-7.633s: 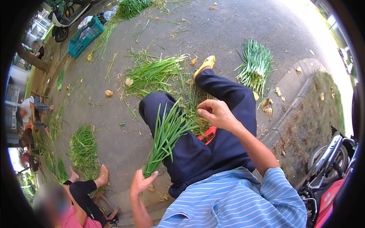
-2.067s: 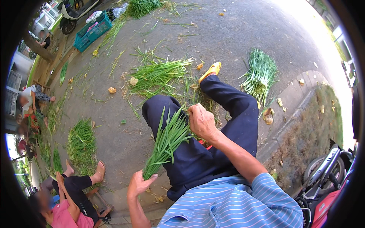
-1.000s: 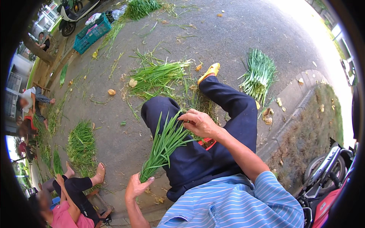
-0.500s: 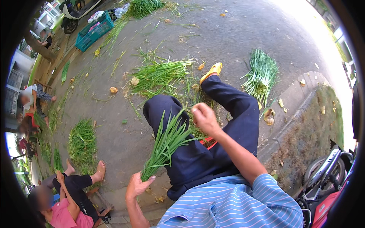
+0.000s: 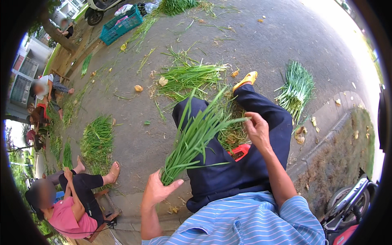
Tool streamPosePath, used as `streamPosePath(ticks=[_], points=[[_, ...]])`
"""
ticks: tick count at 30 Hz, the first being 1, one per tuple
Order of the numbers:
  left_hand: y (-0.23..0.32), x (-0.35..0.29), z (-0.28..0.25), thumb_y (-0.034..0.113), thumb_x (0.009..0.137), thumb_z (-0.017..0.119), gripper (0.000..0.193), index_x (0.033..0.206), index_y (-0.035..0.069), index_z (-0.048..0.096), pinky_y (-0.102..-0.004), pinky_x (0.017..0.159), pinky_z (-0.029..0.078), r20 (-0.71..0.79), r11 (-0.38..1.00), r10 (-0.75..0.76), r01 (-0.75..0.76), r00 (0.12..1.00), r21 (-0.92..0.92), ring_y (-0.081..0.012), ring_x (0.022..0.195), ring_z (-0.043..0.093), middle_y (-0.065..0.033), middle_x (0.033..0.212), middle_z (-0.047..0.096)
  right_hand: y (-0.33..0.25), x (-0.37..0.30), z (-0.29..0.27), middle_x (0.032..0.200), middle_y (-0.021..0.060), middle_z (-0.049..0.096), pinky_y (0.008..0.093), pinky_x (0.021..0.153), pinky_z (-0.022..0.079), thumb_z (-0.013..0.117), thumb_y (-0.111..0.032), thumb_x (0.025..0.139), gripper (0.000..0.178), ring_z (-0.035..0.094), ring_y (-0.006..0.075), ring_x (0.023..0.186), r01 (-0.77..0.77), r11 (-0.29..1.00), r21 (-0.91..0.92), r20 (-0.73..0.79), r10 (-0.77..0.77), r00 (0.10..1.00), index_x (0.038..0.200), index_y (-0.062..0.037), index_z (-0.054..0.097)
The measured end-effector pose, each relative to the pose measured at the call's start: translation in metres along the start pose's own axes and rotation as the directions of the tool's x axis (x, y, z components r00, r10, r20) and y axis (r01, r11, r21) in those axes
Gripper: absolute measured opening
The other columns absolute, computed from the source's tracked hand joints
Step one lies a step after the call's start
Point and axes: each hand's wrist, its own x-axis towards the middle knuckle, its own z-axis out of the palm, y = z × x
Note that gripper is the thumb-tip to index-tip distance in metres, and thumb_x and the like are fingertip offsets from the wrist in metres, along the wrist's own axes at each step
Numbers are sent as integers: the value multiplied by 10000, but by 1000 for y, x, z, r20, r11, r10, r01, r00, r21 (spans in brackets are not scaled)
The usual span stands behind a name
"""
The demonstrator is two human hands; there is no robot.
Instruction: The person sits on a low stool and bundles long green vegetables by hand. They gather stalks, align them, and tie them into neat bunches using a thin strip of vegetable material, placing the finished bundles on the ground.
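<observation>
My left hand is closed around the lower end of a bunch of garlic chives, whose long green leaves fan out across my left thigh. Over my right thigh, my right hand pinches the tip of a leaf that reaches out from the bunch. Between my legs sits a red plastic piece, perhaps a stool or container, with loose trimmings just beyond it. Past my knees a loose pile of chives lies on the pavement. To its right is a neater bundle with pale stem ends toward me.
A teal crate stands at far left, near a parked scooter. Another chive heap lies by a seated person in pink. More people sit farther left. A curb and a motorcycle are on my right.
My right hand has moved right and now pinches a leaf tip; before, it was apart from the bunch. The bunch has spread toward it. The whole view has shifted slightly.
</observation>
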Motion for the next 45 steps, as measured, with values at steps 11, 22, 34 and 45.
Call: streamPosePath(ticks=[11,22,34,45], points=[[33,45,55,228,705,829,455,1031,23,587,-324,787,488,66,965,215,-201,974,-170,-156,861,606,-49,966,658,-104,-66,12,692,27,618,243,537,463,736,-170,816,191,567,79,608,65,982,180,521,-151,840,875,-15,642],[41,49,71,152,718,784,650,1256,13,447,-336,904,449,197,939,322,-287,926,-190,-195,1020,582,-110,1097,607,-87,-62,20,703,-6,603,206,512,464,656,-256,902,251,546,52,569,-407,857,317,576,166,800,860,-11,620],[40,53,75,199,750,760,587,1228,8,477,-366,850,482,67,975,213,-207,975,-85,-253,948,639,-146,1016,660,-107,-68,4,691,35,540,259,494,443,737,-125,784,215,541,101,567,326,945,20,369,-310,876,952,-50,625],[48,55,74,156,720,757,548,1175,2,494,-398,796,499,89,979,199,-193,976,-66,-287,882,663,-163,981,664,-79,-66,25,704,63,600,293,521,481,689,-137,831,156,595,167,581,233,972,34,395,-228,890,940,-29,664]])
